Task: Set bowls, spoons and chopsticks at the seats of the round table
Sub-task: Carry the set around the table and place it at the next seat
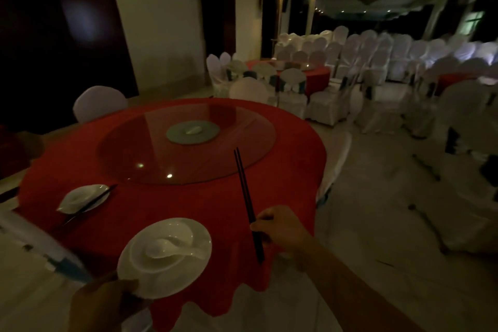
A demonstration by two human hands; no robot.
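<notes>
Right hand: the right hand (pixel 280 229) pinches the chopsticks (pixel 244 191) near their lower end, fingers curled round them.
Chopsticks: a dark pair held side by side, tips pointing up and away over the table (pixel 188 197), just right of the plate.
Left hand: the left hand (pixel 107 302) grips the plate's (pixel 156 280) near rim; finger detail is lost in the dark.
Plate: over the table's near edge; I cannot tell whether it rests on the cloth.
Bowl: the white bowl (pixel 177 232) sits on the plate with the spoon (pixel 172 246) lying in it.
Left seat: the far bowl (pixel 80 198) is set there, laid chopsticks (pixel 89 205) along its right side.
Centre: a glass turntable (pixel 134 153).
Beyond: a white-covered chair (pixel 99 102) at the far rim.
</notes>
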